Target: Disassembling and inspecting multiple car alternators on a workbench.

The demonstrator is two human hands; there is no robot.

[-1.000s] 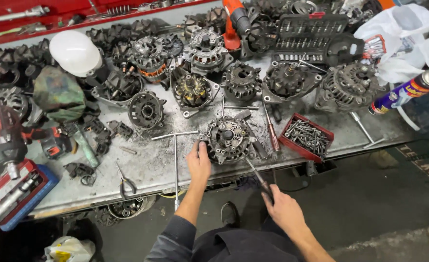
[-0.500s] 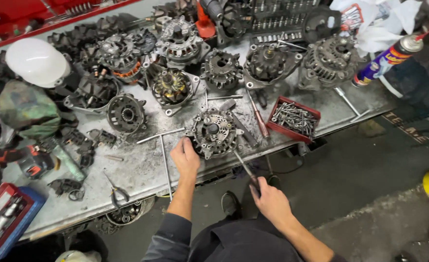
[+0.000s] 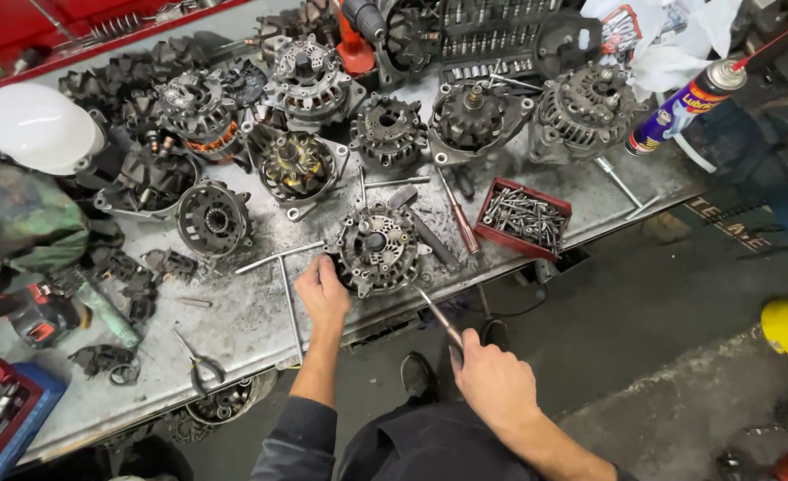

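Left hand (image 3: 321,292) fingers grip the alternator (image 3: 378,248) edge — right hand (image 3: 494,383) fingers wrap the screwdriver (image 3: 436,313).

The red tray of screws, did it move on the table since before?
No. The red tray sits right of the alternator by the table's front edge; only the camera shifted.

One camera on my head, looked steeply down over my workbench (image 3: 251,321), fairly high above it, floor beyond my knees.

Left hand (image 3: 321,294) extended forward, fingers curled, dark sleeve at forearm. Right hand (image 3: 494,383) lower, closed in a fist-like grip, bare wrist.
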